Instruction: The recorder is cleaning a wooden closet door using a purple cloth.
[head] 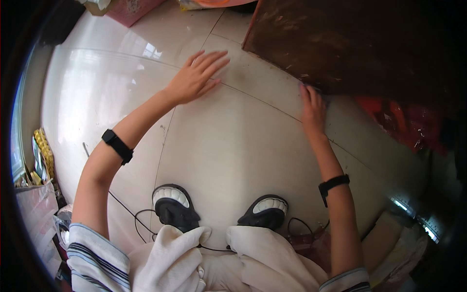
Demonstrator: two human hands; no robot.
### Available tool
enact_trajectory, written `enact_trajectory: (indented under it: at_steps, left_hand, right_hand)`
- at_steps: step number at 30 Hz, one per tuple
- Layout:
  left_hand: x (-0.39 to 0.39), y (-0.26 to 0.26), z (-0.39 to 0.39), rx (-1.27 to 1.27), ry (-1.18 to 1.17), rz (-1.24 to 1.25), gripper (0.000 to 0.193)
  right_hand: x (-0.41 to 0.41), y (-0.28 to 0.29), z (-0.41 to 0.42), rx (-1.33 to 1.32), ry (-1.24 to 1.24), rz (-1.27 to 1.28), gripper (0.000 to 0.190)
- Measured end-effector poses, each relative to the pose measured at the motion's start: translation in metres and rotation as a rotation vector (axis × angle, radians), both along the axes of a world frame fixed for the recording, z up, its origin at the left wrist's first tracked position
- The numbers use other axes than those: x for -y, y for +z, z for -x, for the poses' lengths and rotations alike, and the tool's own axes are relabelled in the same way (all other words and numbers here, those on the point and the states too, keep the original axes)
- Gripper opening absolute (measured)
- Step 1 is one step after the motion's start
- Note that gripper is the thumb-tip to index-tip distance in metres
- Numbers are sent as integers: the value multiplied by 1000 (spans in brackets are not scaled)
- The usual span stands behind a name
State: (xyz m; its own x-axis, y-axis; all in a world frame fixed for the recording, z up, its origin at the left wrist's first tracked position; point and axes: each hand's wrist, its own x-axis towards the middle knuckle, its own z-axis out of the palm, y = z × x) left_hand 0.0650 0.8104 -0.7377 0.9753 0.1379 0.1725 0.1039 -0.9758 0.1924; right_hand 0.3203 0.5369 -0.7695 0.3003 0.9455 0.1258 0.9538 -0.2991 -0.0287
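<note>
My left hand (199, 75) is over the pale tiled floor (219, 146), its fingers spread and nothing in them. Its fingertips point toward the corner of a dark brown, scuffed panel (328, 47), apart from it. At the near edge of this panel is my right hand (313, 109), fingers stretched forward and close together. Blur hides whether its fingertips grip the edge or only touch it. A black strap (117, 146) circles my left forearm, and a second black strap (334, 186) is on my right forearm.
Red plastic bags (405, 120) lie beside the panel at right. A pink box (133, 11) stands at the upper left. A thin black cable (126, 206) runs over the floor near my black-and-white footwear (173, 206). Assorted items (43, 157) line the left side.
</note>
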Motion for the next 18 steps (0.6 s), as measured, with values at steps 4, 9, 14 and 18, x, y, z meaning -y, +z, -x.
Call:
enact_trajectory:
  at_steps: [4,9,14,18]
  left_hand:
    - [36,-21,46,-103,-81,74,47]
    - [89,-27,37,-28,-231,262,49]
    - [117,-33,15,13,-398,255,52]
    - [118,-33,14,15,-418,252,59]
  right_hand:
    - [3,-11,9,-147,-182,-72,61]
    - [-83,-18,82,-385,17,-294,59]
    - [-175,-9,98,-568,200,-345,53]
    - [-164,-10,88,-550,318,-295,53]
